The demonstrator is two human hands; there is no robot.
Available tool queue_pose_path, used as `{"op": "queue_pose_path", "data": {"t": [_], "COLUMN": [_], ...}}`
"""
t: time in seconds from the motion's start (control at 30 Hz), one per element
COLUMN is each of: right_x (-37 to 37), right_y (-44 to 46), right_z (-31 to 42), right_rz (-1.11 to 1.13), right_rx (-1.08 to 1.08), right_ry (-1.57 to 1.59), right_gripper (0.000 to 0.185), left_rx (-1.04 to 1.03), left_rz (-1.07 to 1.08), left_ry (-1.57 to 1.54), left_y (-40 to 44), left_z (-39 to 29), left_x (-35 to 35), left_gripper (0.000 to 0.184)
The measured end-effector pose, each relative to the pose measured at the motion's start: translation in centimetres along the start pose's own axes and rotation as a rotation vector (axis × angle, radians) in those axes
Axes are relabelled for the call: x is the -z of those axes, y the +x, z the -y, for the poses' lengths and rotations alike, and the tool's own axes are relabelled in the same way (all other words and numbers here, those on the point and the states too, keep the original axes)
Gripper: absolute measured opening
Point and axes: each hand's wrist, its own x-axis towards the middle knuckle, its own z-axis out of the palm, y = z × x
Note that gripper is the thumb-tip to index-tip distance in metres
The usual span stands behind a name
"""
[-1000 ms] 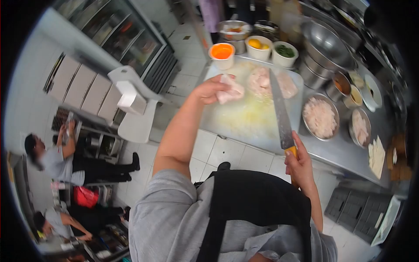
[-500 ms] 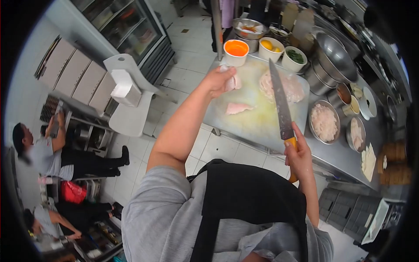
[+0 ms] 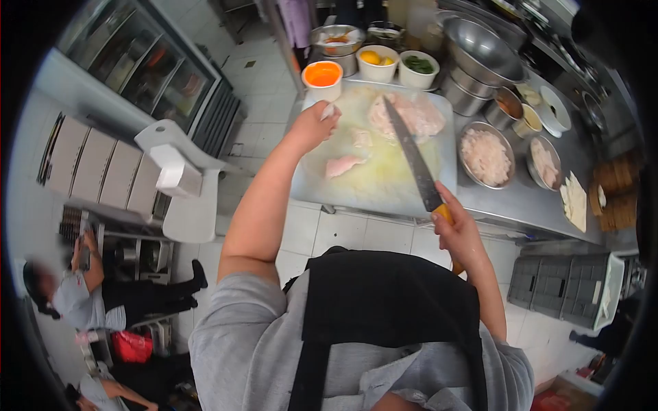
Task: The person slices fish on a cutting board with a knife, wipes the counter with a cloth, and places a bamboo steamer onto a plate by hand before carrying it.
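My right hand [image 3: 455,225] is wrapped round the yellow handle of a large knife [image 3: 412,152]. The long blade slants up and left over the cutting board [image 3: 387,188], its tip over a mound of pale raw meat [image 3: 418,113]. My left hand [image 3: 314,127] is closed at the board's left edge, with a small whitish scrap [image 3: 329,111] showing at its fingers; its kind is unclear. Right of that hand lies a small pale meat piece [image 3: 361,138]. A longer pink meat piece [image 3: 343,165] rests below it.
Behind the board stand a tub of orange liquid [image 3: 322,80], a tub of yellow pieces [image 3: 378,65] and a tub of green leaves [image 3: 417,69]. A bowl of cut meat [image 3: 486,156] sits to the right. Co-workers [image 3: 89,291] are at far left, beyond a white chair [image 3: 195,205].
My left hand has come away from the small meat piece, which now lies apart on the board. The whole view has shifted; the knife is still in my right hand.
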Motion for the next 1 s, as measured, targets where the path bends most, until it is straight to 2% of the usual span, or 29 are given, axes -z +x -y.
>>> {"op": "queue_pose_path", "data": {"t": [0.03,0.1,0.17,0.23,0.27,0.33,0.47,0.53,0.57,0.63,0.67,0.73,0.77,0.83,0.87,0.93,1.0], "right_x": [0.2,0.5,0.6,0.5,0.6,0.5,0.7,0.6,0.6,0.5,0.3,0.0,0.0,0.1,0.1,0.2,0.3], "right_y": [-0.1,-0.6,-0.3,-0.3,0.0,0.3,1.2,2.1,2.6,3.6,4.1,4.9,5.0,4.8,4.8,5.1,5.1], "right_z": [-0.2,0.3,-0.5,-0.4,-0.9,-1.0,-2.2,-3.3,-3.7,-4.1,-4.4,-4.4,-4.4,-4.0,-4.2,-4.7,-4.7], "right_rz": [-0.005,0.032,0.041,0.061,0.095,0.084,0.087,0.081,0.063,0.108,0.107,0.085,0.089,0.077,0.090,0.091,0.107], "right_rx": [0.014,-0.032,0.029,0.071,0.012,-0.001,0.011,0.055,0.054,0.039,0.042,0.022,0.027,0.027,0.031,0.014,-0.004], "right_ry": [-0.043,-0.086,-0.224,-0.293,-0.352,-0.337,-0.267,-0.190,-0.186,0.027,0.031,0.071,0.072,0.066,0.067,0.133,0.178], "right_gripper": [0.060,0.058,0.058,0.058,0.059,0.059,0.059,0.059,0.059,0.059,0.059,0.060,0.060,0.062,0.062,0.062,0.062], "left_rx": [-0.077,-0.140,-0.116,-0.193,-0.220,-0.019,-0.045,0.106,0.095,0.183,0.181,0.245,0.241,0.301,0.300,0.031,-0.019], "left_rz": [-0.097,0.044,0.267,0.182,0.197,0.241,0.215,0.214,0.228,0.273,0.273,0.657,0.651,0.422,0.408,0.424,0.380], "left_ry": [0.320,0.597,0.709,0.741,0.744,0.616,0.447,-0.225,-0.221,-0.755,-0.751,-1.421,-1.419,-1.339,-1.338,-1.103,-1.081], "left_y": [0.3,-0.5,-1.6,-2.2,-1.8,-1.5,-0.4,0.0,0.4,0.4,1.0,2.2,2.5,0.9,0.3,-0.8,-0.6], "left_z": [-0.1,0.0,0.5,1.6,1.7,1.1,2.4,2.6,2.2,1.0,1.3,1.3,1.5,-1.8,-2.9,-4.4,-4.3], "left_x": [-0.5,-1.7,-3.4,-4.6,-4.6,-4.1,-2.3,-2.5,-3.0,-3.4,-3.7,-4.4,-4.6,-6.3,-6.8,-7.8,-8.5], "left_gripper": [0.036,0.043,0.045,0.046,0.046,0.047,0.040,0.028,0.028,0.022,0.022,0.022,0.022,0.029,0.029,0.038,0.041]}}
